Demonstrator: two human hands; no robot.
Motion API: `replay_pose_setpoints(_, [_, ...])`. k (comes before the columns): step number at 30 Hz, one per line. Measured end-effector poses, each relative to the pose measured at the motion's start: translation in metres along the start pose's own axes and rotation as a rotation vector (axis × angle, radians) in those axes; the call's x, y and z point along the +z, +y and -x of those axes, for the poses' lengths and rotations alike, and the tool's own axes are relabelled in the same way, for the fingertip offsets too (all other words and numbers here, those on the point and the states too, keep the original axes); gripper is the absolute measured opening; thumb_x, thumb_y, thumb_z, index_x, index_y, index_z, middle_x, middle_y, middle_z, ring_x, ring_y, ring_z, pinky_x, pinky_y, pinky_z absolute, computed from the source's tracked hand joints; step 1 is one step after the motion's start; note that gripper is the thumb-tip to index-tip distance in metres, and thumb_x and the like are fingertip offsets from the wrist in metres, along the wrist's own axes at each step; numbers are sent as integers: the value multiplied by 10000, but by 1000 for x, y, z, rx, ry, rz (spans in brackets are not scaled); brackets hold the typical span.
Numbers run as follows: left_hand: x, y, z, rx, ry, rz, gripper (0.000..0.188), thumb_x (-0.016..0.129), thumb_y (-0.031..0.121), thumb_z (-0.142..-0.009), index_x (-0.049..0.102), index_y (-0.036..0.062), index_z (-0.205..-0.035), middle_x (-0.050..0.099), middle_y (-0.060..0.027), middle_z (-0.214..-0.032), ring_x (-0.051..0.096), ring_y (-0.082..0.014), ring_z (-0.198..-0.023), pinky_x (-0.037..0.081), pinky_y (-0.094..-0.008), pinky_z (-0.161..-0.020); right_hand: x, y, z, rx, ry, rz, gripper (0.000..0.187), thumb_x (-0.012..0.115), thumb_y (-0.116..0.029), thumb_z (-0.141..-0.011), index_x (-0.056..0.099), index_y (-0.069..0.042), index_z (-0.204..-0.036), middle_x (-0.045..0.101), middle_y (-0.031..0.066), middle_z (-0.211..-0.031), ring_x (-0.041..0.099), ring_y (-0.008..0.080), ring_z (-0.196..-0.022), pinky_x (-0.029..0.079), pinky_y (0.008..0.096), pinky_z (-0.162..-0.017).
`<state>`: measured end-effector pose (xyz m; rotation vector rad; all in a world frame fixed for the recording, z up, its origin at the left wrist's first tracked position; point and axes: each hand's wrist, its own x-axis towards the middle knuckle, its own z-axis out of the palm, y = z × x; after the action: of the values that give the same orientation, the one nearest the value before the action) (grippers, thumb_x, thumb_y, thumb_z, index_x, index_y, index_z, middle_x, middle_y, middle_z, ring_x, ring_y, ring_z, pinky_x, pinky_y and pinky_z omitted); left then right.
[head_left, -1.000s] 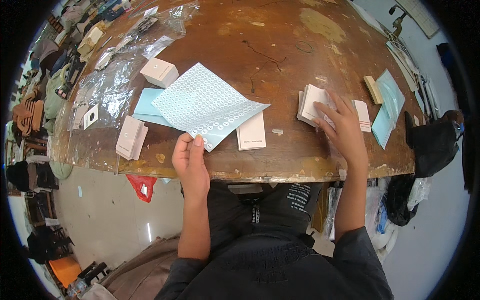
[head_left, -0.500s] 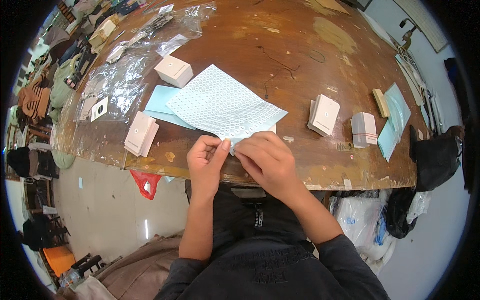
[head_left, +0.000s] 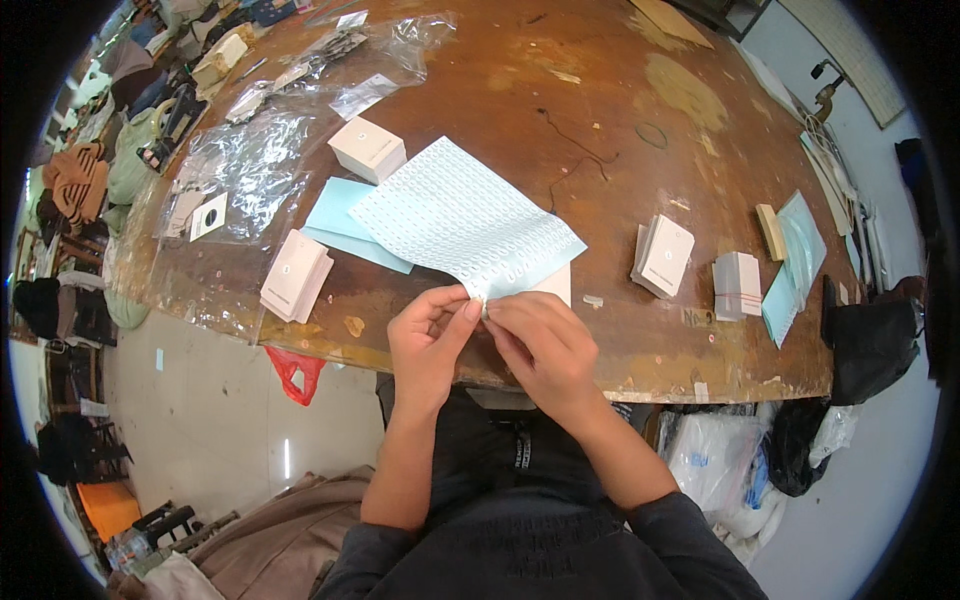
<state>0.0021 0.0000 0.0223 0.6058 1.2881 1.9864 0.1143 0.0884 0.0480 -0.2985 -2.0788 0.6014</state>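
Note:
A pale blue sheet of small clear stickers (head_left: 455, 205) lies slanted on the brown table in front of me. Its near corner is narrowed and raised between my hands. My left hand (head_left: 430, 340) pinches that corner between thumb and forefinger. Right beside it, the thumb and fingertips of my right hand (head_left: 548, 348) are closed on the same corner, and the two hands almost touch. Whether a loose sticker is between the right fingertips is hidden. Under the sheet, a pale card (head_left: 557, 284) shows by my right hand, and more blue sheets (head_left: 335, 212) lie at the left.
Pale card stacks stand at left (head_left: 296, 277), behind the sheet (head_left: 368, 150) and at right (head_left: 663, 257); another stack (head_left: 737, 285) is banded. A wooden brush (head_left: 770, 232) rests by a clear bag (head_left: 800, 245). Clear plastic bags (head_left: 250, 160) spread far left. Dark thread (head_left: 575, 140) lies behind.
The view has tilted a little, so the tabletop sits lower in it. The sheet's near part is bent more, and more of the pale card beneath it shows. Both hands keep their pinch.

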Motion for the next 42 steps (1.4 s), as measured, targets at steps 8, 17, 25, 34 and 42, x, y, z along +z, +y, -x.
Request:
replay_pose_setpoints(8, [-1, -4, 0, 32, 31, 29, 103, 678, -3, -893, 645, -33, -987, 683, -64, -917, 627, -73, -815, 495, -198, -727, 1, 1, 2, -7, 21, -33, 250, 743, 72, -706, 647, 15, -929, 678, 122, -905, 661, 294, -831, 547, 363, -726])
replay_pose_setpoints(17, [0, -2, -1, 12, 17, 40, 69, 678, 7, -895, 657, -33, -946, 689, -64, -863, 640, -79, -758, 506, -203, -694, 2, 1, 3, 6, 22, -15, 249, 738, 83, -699, 644, 15, -920, 677, 118, -890, 666, 292, -829, 553, 367, -723])
replay_pose_setpoints(25, [1, -4, -1, 2, 30, -21, 72, 689, 15, -889, 668, -36, -934, 692, -65, -848, 636, -72, -738, 509, -202, -681, -1, 2, 2, -15, 0, -7, 281, 728, 91, -682, 634, 17, -936, 661, 116, -874, 661, 292, -817, 551, 366, -718])
replay_pose_setpoints(34, [1, -6, 0, 29, 10, 5, 77, 671, 22, -904, 631, -25, -949, 682, -72, -869, 655, -104, -766, 522, -226, -705, -10, 5, -4, 47, 40, -35, 219, 723, 97, -701, 647, -17, -871, 677, 107, -859, 664, 271, -769, 532, 338, -674])
replay_pose_setpoints(42, [2, -7, -3, 80, 105, 112, 55, 578, 45, -953, 562, 15, -997, 638, -93, -938, 628, -151, -806, 562, -326, -767, -46, 31, -11, 31, -226, 449, 179, 676, -18, -704, 584, -48, -855, 572, 81, -770, 562, 259, -786, 442, 382, -693])
